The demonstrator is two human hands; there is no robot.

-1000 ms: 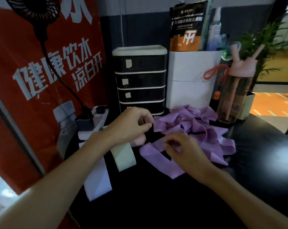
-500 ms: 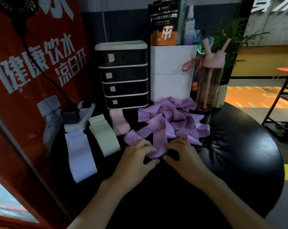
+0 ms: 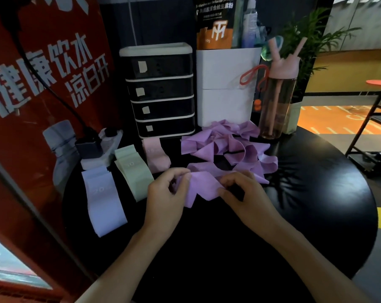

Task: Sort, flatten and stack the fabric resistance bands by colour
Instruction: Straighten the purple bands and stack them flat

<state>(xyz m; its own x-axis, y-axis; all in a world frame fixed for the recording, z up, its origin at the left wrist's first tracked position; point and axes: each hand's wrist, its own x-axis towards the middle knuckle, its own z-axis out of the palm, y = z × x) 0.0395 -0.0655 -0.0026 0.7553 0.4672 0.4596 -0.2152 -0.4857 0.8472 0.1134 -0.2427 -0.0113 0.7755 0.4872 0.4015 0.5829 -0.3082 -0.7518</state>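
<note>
Hands both on one purple band (image 3: 203, 186), centre of the black table (image 3: 316, 193), just nearside of the purple pile (image 3: 229, 149). Left hand (image 3: 166, 194) pinches its left end, right hand (image 3: 245, 193) its right end; long axis runs straight between them, middle crumpled.

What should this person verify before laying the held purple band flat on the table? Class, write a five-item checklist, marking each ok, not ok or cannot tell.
1. Grip: left hand and right hand both pinch the purple fabric band: ok.
2. Band flat, untwisted: not ok; it is folded between the hands.
3. Band clear of the tangled purple band pile: cannot tell.
4. Bare room on the round black table: ok.
5. Sorted piles apart: pale lilac band stack, mint-green band stack, pink band stack: ok.
</note>
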